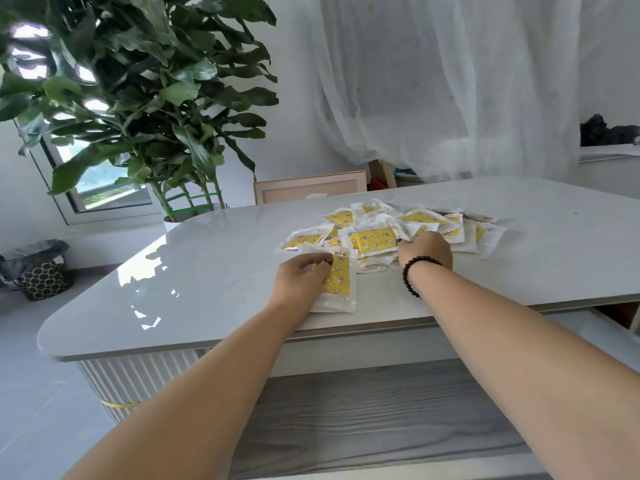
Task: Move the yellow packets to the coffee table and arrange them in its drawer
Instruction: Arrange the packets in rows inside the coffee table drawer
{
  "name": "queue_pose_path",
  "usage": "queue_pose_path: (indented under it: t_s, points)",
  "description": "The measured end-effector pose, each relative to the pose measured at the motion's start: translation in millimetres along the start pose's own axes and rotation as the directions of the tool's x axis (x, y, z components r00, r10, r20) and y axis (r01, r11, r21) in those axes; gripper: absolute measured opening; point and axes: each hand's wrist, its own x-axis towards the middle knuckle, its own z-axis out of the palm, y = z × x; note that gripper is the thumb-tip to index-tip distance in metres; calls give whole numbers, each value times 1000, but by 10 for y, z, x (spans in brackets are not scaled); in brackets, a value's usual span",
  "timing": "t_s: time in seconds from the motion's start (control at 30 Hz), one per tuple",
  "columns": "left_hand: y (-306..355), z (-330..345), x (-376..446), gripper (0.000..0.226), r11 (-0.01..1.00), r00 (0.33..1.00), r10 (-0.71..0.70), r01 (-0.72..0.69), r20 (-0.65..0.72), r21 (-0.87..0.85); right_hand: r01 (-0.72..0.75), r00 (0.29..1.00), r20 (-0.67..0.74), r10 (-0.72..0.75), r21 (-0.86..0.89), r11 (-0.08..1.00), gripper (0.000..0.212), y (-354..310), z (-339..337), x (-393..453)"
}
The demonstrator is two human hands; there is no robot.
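No words, numbers or brand names can be read. The yellow packets [375, 240] at twelve o'clock on the table carry only printed star and flower shapes; any lettering there is too small.

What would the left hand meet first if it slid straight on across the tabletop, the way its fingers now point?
Probably the heap of yellow packets. The left hand rests on a small stack of packets, fingers aimed up and right toward the heap; depth is unclear.

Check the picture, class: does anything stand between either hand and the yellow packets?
Nothing visible does. The left hand already lies on a small stack of packets, and the right hand is at the near edge of the pile.
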Motion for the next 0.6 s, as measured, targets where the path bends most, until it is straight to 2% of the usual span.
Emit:
queue_pose_path:
  t_s: [0.07,0.17,0.27,0.37,0.43,0.5,0.6]
  points:
    - [-11,-14,-5,17,1000,1000,16,-16,-9,13,5,1000,-16,-5,40,999,18,8,-1,-12]
    - [-30,-26,-9,23,996,999,40,-39,-8,75,-31,989,-133,66,244,969,29,18,-39,-42]
    - [-13,-35,-24,29,994,1000,27,-28,7,106,-51,978,-158,140,465,884,16,27,-108,-60]
    - [4,-31,-12,34,996,999,-20,18,27,83,-93,983,-62,171,637,765,13,71,-197,-99]
    - [28,-22,-21,36,997,999,-42,40,22,65,-112,993,56,103,713,693,15,119,-227,-111]
    - [57,-16,-26,36,999,999,-48,48,22,26,-142,978,206,-26,757,638,11,138,-232,-129]
    - [107,-11,-49,23,999,997,-50,51,54,-10,-108,920,338,-198,704,702,18,117,-203,-200]
